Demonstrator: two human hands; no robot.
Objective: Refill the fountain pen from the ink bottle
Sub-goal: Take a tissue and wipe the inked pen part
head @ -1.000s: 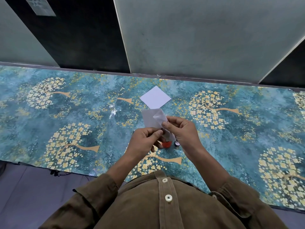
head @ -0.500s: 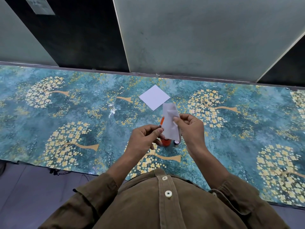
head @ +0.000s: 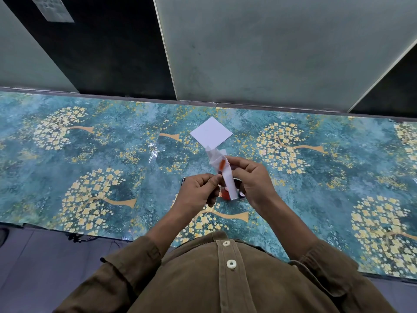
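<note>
Tissue (head: pixel 222 164), white and crumpled, is held upright above the table (head: pixel 90 159) between the two hands, with a long strip of it hanging down in front of the items below. The right hand (head: pixel 252 179) is closed around the tissue, thumb and fingers pinched at its upper part. A slim orange piece, the fountain pen (head: pixel 222 164), is seen wrapped in the tissue just under the right thumb; only a short length of it is exposed, and its nib end cannot be made out. The left hand (head: pixel 198 193) is closed as well, its thumb and forefinger pinched at the lower end of the pen where it emerges from the tissue, though what exactly is gripped there is hidden by the fingers.

Below the hands, on the table, a red object is partly seen behind the hanging strip, probably the ink bottle (head: pixel 224 194), with a small round dark item (head: pixel 242 194) just beside it on the right. A thin dark stick-like item (head: pixel 183 180) lies on the table close to the left hand. A square sheet of white paper (head: pixel 211 133) lies flat farther back, apart from the hands. The table is covered in a teal sheet printed with golden trees. Brown shirt sleeves (head: pixel 135 263) are visible at both forearms.
</note>
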